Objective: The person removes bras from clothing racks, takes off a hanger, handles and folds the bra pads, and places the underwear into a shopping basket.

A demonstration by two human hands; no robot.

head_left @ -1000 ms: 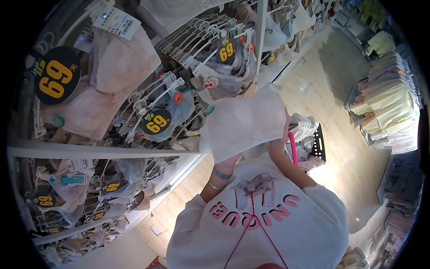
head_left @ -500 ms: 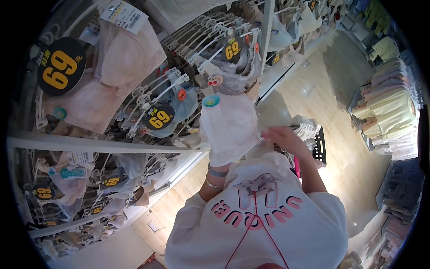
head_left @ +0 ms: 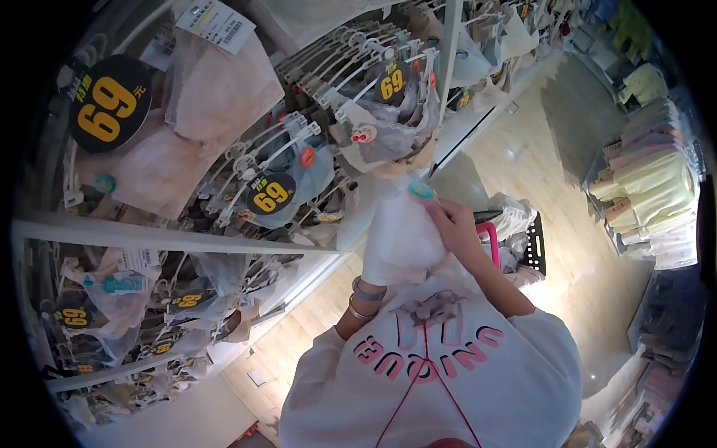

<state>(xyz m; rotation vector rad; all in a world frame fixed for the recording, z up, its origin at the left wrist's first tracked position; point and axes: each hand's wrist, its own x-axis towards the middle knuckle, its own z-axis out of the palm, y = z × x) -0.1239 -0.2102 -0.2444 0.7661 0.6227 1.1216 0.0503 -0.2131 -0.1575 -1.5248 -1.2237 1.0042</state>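
Note:
A white bra with a round teal sticker is held up in front of my chest. It covers my left hand; only the wrist with two bracelets shows below it, so those fingers are hidden. From the right side, my right hand has its fingers closed on the edge of the bra, just below the sticker.
Racks of hanging bras with black price discs fill the left side, above and below a white shelf edge. Beyond my right forearm is a black basket with a pink handle. Hanging clothes line the far right.
The bra has shifted right and turned, and its sticker now lies by my right fingers. My right hand has moved onto the bra's edge. More of the basket's pink handle shows.

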